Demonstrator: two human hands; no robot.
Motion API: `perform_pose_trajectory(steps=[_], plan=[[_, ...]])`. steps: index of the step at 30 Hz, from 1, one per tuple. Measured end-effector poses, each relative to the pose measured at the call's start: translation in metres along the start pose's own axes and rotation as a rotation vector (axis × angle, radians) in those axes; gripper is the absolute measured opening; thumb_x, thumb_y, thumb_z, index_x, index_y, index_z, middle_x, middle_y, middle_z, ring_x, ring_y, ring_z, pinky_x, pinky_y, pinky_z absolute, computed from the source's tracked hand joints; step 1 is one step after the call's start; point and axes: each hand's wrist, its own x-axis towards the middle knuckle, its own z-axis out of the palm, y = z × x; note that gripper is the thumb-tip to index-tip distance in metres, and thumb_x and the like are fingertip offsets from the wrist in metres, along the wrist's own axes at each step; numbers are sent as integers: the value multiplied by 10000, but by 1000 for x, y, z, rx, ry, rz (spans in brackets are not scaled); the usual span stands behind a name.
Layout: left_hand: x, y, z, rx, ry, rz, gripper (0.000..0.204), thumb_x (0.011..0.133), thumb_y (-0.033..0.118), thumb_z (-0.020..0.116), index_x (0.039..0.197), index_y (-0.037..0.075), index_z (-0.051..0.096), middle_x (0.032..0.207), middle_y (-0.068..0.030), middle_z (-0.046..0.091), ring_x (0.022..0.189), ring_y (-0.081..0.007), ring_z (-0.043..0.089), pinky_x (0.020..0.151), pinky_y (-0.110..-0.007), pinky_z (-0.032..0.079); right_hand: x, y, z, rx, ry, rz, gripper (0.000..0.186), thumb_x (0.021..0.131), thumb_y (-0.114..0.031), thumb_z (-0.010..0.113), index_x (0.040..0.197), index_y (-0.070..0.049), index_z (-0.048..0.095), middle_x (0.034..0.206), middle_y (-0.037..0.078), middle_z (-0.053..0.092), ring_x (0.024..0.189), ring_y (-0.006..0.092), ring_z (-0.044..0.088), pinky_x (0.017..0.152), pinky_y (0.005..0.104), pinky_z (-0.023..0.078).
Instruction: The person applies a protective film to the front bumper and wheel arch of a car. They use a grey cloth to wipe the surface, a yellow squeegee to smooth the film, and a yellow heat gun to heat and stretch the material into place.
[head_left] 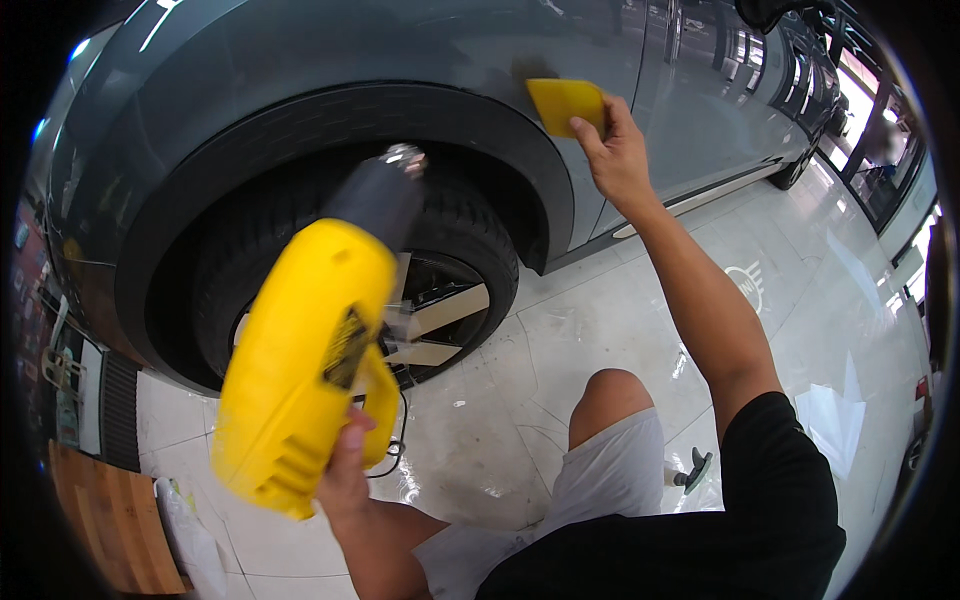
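Note:
A yellow heat gun [290,350] with a dark barrel and metal nozzle fills the left middle, slightly blurred. My left hand [347,468] is closed round its handle, partly hidden behind the body. The nozzle points up toward the wheel arch trim [380,105] of a grey car [420,50]. Farther right, my right hand [618,155] pinches a flat yellow squeegee [560,105] between thumb and fingers. The squeegee lies over the body panel just above the arch's rear side, with a dark shadow beside it; whether its edge touches the panel I cannot tell.
Below the arch stands the wheel's tyre [490,235]. A black cord [402,440] hangs by the heat gun. On the tiled floor lie a crumpled white sheet [832,420] and a small green-ended tool [697,468]. A wooden piece [105,520] is at lower left.

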Motion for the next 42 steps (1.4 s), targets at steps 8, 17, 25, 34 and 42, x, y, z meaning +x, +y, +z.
perform_pose_trajectory(steps=[8, 17, 25, 34, 42], plan=[[-51, -38, -53, -106, 138, -233, 491, 813, 267, 735, 1159, -12, 528, 766, -89, 591, 643, -169, 566, 639, -290, 475, 23, -29, 17, -125, -166, -282, 276, 905, -116, 615, 1167, -52, 555, 1033, 190, 653, 914, 373, 647, 792, 370, 518], [-72, -54, -57, -124, 139, -473, 394, 843, 217, 724, 1135, 12, 556, 829, -56, 595, 736, -147, 561, 725, -289, 464, 23, -36, 19, -307, -157, -456, 282, 893, -97, 623, 1163, -62, 553, 1038, 186, 662, 893, 384, 654, 760, 372, 535], [-70, -42, -57, -209, 129, -303, 453, 830, 233, 737, 1161, 6, 528, 804, -82, 609, 705, -173, 588, 665, -283, 479, 36, -54, 34, -129, -97, -303, 292, 902, -128, 622, 1179, -69, 550, 1024, 189, 678, 913, 360, 674, 787, 370, 533], [-27, -7, -45, -304, 140, -84, 563, 766, 363, 774, 1086, -17, 510, 726, -110, 593, 589, -192, 588, 578, -295, 509, 38, -60, 36, -286, -198, -528, 279, 912, -114, 624, 1181, -83, 560, 1026, 176, 676, 910, 387, 658, 776, 380, 538], [-8, 2, -34, -296, 135, 31, 518, 832, 319, 704, 1156, -31, 503, 771, -114, 550, 652, -187, 545, 588, -289, 466, 38, -70, 40, -164, -72, -361, 280, 918, -160, 629, 1178, -78, 563, 1014, 164, 682, 881, 331, 677, 785, 359, 527]])
